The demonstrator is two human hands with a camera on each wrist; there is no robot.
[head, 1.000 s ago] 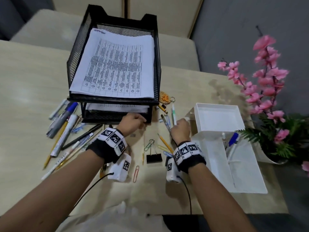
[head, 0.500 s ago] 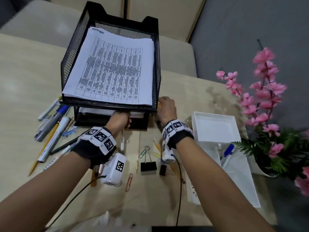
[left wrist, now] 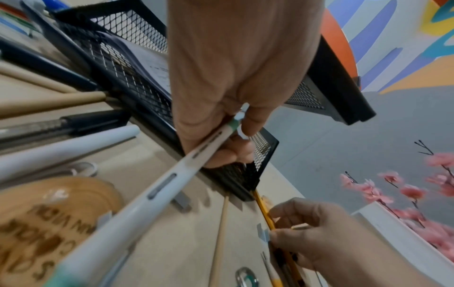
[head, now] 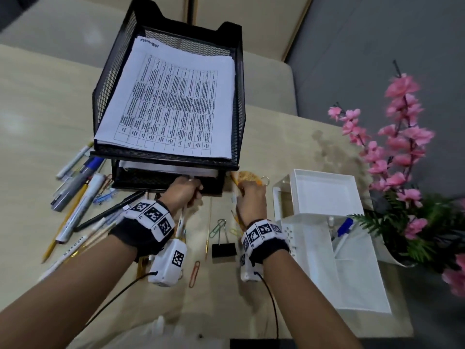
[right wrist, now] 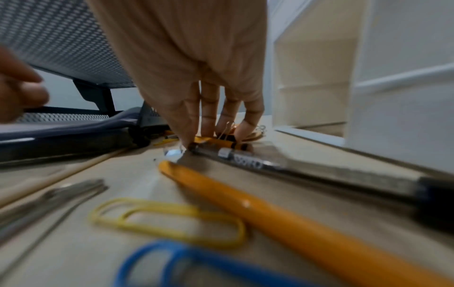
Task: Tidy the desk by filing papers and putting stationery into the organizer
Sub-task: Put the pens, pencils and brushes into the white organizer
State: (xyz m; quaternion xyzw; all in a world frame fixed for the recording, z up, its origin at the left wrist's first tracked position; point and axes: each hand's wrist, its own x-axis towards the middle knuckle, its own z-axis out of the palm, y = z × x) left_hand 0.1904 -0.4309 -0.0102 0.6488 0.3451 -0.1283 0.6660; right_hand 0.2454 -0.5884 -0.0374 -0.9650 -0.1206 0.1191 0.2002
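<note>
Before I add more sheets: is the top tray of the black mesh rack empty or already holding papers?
Holding papers. A stack of printed sheets lies flat in the top tray, covering nearly its whole floor.

1. White pen [left wrist: 172,172], green-tipped, slanting up off the desk in my left hand's [head: 182,191] grip, by the tray's lower tier.
2. Black mesh tray [head: 236,102]: printed sheets [head: 171,107] flat on top.
3. White organizer [head: 324,250]: upright, blue-capped pen [head: 344,226] inside.
</note>
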